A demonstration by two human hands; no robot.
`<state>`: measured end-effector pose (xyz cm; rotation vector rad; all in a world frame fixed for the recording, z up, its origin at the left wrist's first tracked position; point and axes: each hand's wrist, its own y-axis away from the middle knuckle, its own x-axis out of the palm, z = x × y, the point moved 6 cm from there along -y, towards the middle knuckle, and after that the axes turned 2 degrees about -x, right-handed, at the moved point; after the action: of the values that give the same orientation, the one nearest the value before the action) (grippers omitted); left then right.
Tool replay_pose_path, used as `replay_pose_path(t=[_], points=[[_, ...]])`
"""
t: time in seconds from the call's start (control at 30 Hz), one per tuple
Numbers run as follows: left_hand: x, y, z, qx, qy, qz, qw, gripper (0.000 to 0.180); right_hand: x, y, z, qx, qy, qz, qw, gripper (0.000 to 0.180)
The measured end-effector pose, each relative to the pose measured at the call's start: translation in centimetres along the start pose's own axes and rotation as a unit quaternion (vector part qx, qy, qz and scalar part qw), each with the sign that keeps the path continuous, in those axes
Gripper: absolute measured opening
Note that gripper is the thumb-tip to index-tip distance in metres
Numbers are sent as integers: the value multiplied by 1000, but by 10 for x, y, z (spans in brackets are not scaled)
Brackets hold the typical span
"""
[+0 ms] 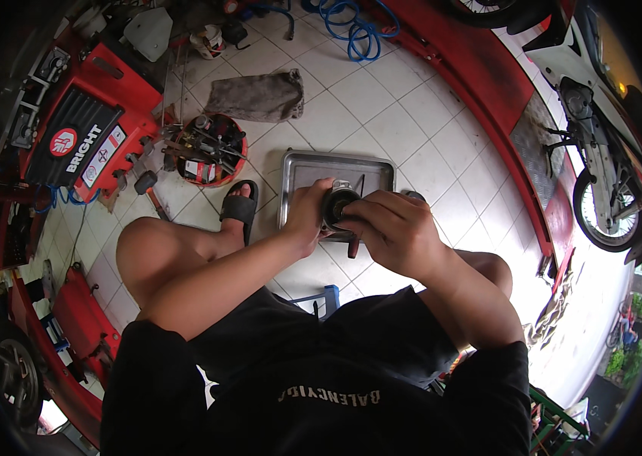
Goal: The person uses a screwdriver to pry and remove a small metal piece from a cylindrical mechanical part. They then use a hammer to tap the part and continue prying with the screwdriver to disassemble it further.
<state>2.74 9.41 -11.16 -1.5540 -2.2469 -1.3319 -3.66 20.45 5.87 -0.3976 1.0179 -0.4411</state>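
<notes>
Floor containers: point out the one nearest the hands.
The rectangular metal tray, partly hidden behind the left hand and right hand. The round red tub sits farther off, to the left.

Shiny metal on the held part [335, 204], smooth metal tray [336, 161], rough matt cloth [255, 96], glossy floor tiles [404, 99]

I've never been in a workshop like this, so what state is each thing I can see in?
Left hand: closed around the round part
Right hand: fingers bent, tips at the part's opening
Round part: held, dark opening facing up
Metal tray: flat on floor, partly hidden
Red basin: filled with tools
Grey cloth: spread out
Blue hose: coiled loosely
Dark sandal: worn
</notes>
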Motion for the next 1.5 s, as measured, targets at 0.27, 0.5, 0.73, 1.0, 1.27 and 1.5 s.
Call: replay_pose_path(t=[0.27, 0.5, 0.73, 1.0, 1.27, 1.5], points=[[0, -6, -3, -12, 75, 28, 997, 37, 0, -3, -15, 57, -39, 34, 997, 39], [-7, -12, -1, -27, 178, 168, 969, 46, -5, -4, -18, 95, -63, 40, 993, 49], [28, 20, -23, 2, 130, 41, 991, 42, -4, -1, -11, 49, -42, 28, 997, 47], [20, 10, -15, -7, 76, 63, 995, 37, -2, 1, -11, 32, -7, -4, 999, 41], [13, 9, -5, -9, 42, 8, 999, 33, -4, 1, -11, -17, -17, 17, 1000, 35], [15, 7, -5, -45, -39, 6, 998, 32, -7, 2, -7, -33, -65, 81, 994, 31]])
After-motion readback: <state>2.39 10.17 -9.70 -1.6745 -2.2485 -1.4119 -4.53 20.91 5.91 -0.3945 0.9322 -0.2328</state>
